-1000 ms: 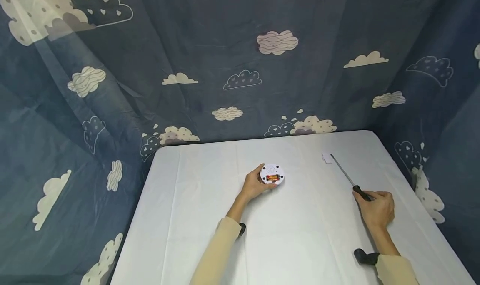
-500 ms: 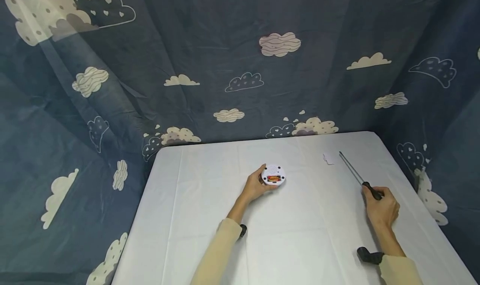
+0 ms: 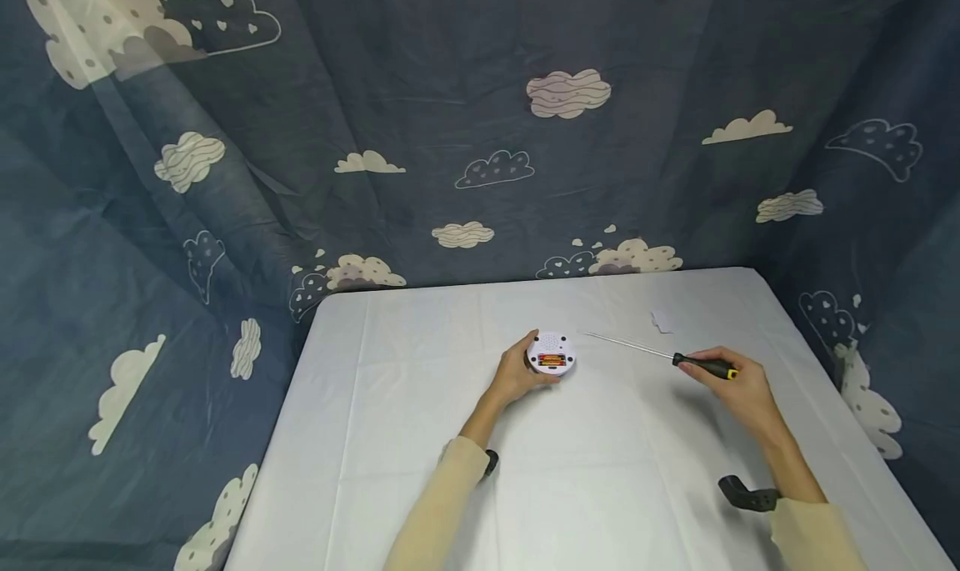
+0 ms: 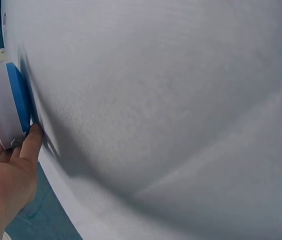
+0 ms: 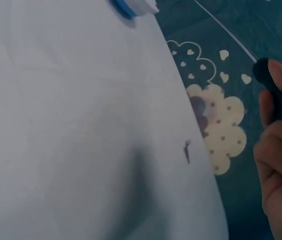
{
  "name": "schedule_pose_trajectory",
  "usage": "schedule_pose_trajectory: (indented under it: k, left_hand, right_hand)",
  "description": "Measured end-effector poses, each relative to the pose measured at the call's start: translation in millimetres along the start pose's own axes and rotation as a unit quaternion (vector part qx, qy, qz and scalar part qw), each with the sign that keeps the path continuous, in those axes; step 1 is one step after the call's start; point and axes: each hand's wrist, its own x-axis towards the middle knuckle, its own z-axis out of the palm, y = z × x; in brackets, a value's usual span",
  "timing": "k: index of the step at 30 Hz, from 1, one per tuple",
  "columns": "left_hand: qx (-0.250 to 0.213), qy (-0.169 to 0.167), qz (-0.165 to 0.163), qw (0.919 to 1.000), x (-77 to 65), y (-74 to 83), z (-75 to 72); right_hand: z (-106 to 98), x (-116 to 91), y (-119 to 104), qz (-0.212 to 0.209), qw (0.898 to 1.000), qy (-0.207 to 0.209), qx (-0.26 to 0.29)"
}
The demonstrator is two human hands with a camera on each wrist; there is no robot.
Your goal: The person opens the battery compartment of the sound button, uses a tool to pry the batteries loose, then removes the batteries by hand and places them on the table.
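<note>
On the white table's [image 3: 420,438] far half, as the head view has it, I hold the disc [image 3: 550,343] with my left hand [image 3: 513,373], thumb and fingers clamped on its rim; its batteries [image 3: 552,360] face up at me. My right hand [image 3: 742,389] grips the screwdriver [image 3: 681,360] by the handle, the tip pointing at the disc but apart from it. Behind the screwdriver lies a small white piece [image 3: 662,322].

At my left wrist, the disc's blue side [image 4: 20,97] faces the table; whether it touches, I cannot tell. I judge the shell light, stiff and rather slick, best held by the rim, off the batteries.

At my right wrist, thumb and fingers close round the dark handle; the thin shaft [image 5: 229,37] looks stiff, so the handle is the place to hold.
</note>
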Motion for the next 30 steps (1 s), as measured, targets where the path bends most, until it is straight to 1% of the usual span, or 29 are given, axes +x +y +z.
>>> schedule_pose_trajectory:
  k: [4,7,9,12,16,20,24,27,30]
  left_hand:
    - [0.019,0.004,-0.001,0.9998,1.0,2.1,1.2]
    - [0.023,0.011,0.003,0.9997,1.5,3.7,1.7]
    - [0.028,0.016,0.006,0.9995,1.9,4.3,2.3]
    - [0.033,0.020,0.004,0.9992,1.6,4.7,2.7]
    - [0.043,0.029,0.005,0.9987,0.8,4.6,3.0]
    - [0.047,0.038,0.012,0.9981,0.3,4.2,3.1]
    - [0.041,0.042,0.013,0.9982,0.5,3.2,4.8]
    - [0.034,0.045,0.014,0.9983,1.2,1.7,6.2]
    - [0.030,0.048,0.022,0.9982,1.7,0.6,6.1]
  right_hand:
    - [-1.9,2.1,-9.7,-0.013,0.998,-0.051,-0.019]
    - [-2.2,4.6,-17.1,-0.024,0.996,-0.075,-0.035]
    - [-1.9,6.7,-22.5,-0.031,0.995,-0.082,-0.057]
    - [-1.7,10.4,-32.9,-0.030,0.992,-0.088,-0.088]
    - [0.1,15.7,-53.1,-0.034,0.986,-0.106,-0.125]
    - [4.9,19.8,-81.2,-0.052,0.980,-0.122,-0.146]
    - [9.6,21.8,-108.8,-0.072,0.975,-0.122,-0.169]
    - [12.7,23.0,-122.9,-0.096,0.971,-0.124,-0.181]
    - [16.0,24.8,-133.5,-0.114,0.965,-0.136,-0.192]
